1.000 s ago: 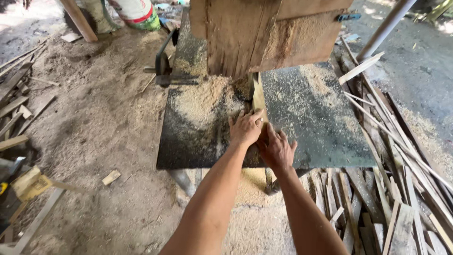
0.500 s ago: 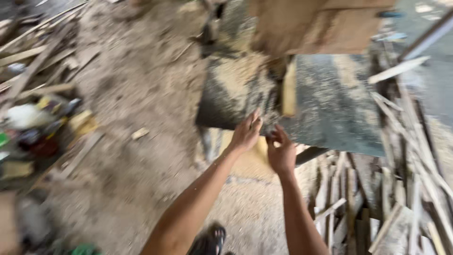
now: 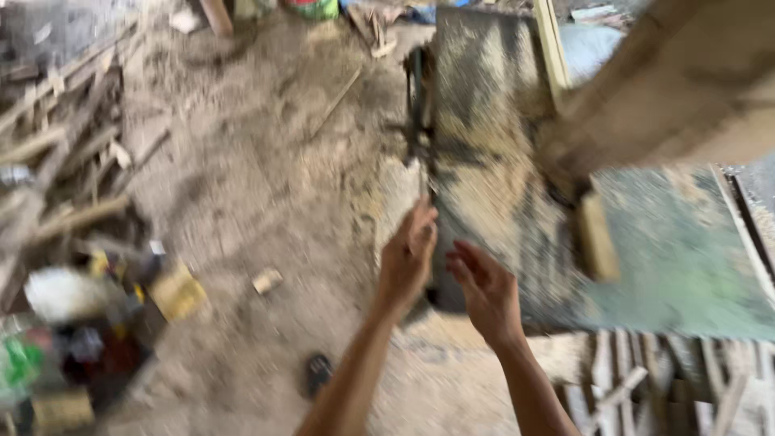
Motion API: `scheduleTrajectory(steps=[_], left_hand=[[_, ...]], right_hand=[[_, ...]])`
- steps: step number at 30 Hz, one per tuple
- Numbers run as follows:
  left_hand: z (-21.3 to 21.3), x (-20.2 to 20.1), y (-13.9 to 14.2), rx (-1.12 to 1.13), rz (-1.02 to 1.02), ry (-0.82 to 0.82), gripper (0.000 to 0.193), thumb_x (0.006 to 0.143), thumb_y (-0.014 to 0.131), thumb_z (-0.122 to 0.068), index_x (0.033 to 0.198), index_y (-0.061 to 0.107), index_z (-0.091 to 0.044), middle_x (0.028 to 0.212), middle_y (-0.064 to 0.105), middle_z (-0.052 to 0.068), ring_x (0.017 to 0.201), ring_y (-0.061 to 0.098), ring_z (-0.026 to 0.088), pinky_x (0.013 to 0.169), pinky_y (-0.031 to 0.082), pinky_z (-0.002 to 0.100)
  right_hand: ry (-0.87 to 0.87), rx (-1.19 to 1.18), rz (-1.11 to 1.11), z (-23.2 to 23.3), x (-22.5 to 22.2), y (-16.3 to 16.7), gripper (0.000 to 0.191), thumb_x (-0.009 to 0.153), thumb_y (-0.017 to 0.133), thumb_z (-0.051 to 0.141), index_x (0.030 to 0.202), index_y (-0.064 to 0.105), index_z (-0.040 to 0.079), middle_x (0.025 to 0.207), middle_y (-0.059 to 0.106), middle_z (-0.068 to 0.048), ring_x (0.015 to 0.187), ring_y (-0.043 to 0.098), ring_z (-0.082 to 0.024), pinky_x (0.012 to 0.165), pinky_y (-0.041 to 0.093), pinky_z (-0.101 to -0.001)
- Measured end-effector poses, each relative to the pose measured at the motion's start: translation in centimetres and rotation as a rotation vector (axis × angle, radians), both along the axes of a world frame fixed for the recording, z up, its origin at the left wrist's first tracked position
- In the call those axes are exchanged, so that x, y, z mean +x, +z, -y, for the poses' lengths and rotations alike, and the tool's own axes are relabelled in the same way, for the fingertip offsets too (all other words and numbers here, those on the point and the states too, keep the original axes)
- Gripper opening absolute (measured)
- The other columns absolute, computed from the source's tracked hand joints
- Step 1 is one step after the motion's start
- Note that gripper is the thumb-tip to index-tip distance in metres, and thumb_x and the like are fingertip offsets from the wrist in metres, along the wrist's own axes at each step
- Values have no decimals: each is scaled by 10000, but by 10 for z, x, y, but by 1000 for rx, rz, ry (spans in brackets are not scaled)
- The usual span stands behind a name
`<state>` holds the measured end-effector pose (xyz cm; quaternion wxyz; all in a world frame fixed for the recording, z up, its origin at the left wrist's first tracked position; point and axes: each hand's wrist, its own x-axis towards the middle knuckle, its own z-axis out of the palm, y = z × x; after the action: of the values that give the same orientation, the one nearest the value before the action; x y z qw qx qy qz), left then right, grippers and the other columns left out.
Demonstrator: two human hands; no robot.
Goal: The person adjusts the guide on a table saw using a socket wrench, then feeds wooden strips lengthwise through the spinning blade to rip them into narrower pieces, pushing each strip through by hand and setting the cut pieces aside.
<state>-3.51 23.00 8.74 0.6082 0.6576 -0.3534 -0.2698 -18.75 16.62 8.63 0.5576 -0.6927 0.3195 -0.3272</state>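
Note:
The view is blurred by motion. My left hand [image 3: 408, 257] is raised at the near left edge of the dark metal saw table [image 3: 492, 186], which is dusted with sawdust. Its fingers are held together and point up; whether they pinch anything is too blurred to tell. My right hand [image 3: 484, 292] hovers just beside it over the table's front corner, fingers apart and holding nothing. A short pale wood block [image 3: 597, 238] lies on the table to the right, under the large wooden housing [image 3: 686, 105] of the saw.
A clamp-like metal fitting [image 3: 417, 97] sticks up at the table's left edge. Sawdust covers the ground [image 3: 266, 186]. Scrap wood strips [image 3: 56, 145] pile up at the left, offcuts [image 3: 646, 379] at the lower right. Bright clutter [image 3: 73, 323] sits at the lower left.
The camera has swung left and closer. Both hands have come away from the strip by the blade and now sit at the table's near left edge.

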Motion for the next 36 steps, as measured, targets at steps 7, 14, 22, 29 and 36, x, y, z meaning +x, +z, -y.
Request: scheduleTrajectory(steps=[7,14,22,29,36], left_hand=[[4,183,36,126,-54,-154,573,1071,415,-288,1617,244,-253,1524,566,101,648,683,95,343,449,193],[96,354,41,-88,-249,-325,602,1077,407,-196,1643,204,-221,1632,402,141,1356,560,290,755,636,284],[246,547,28,14,-229,-475,599,1089,501,-287,1636,272,-204,1637,440,116,1530,400,334,1202,407,520],[405,713,72,-89,-229,-594,577,1087,526,-318,1611,356,-145,1629,445,147,1512,444,331,1195,438,484],[608,857,51,41,-256,-786,587,1039,530,-323,1571,390,-117,1564,520,126,1385,569,308,1133,491,447]], right_hand=[[-105,182,56,6,185,26,395,1017,602,113,1374,598,-55,1180,748,-161,1021,748,-206,915,619,-335],[-220,162,60,79,336,34,380,1027,611,131,1365,612,-43,1150,753,-151,997,746,-201,862,606,-308],[-370,253,92,225,525,22,370,1030,599,186,1346,620,-6,1135,760,-127,956,764,-194,852,647,-319],[-401,405,301,369,690,65,367,1030,613,193,1329,650,-18,1081,768,-149,909,753,-212,801,611,-334],[-670,370,251,538,813,42,380,1013,587,207,1331,637,5,1085,769,-130,883,771,-204,794,622,-343]])
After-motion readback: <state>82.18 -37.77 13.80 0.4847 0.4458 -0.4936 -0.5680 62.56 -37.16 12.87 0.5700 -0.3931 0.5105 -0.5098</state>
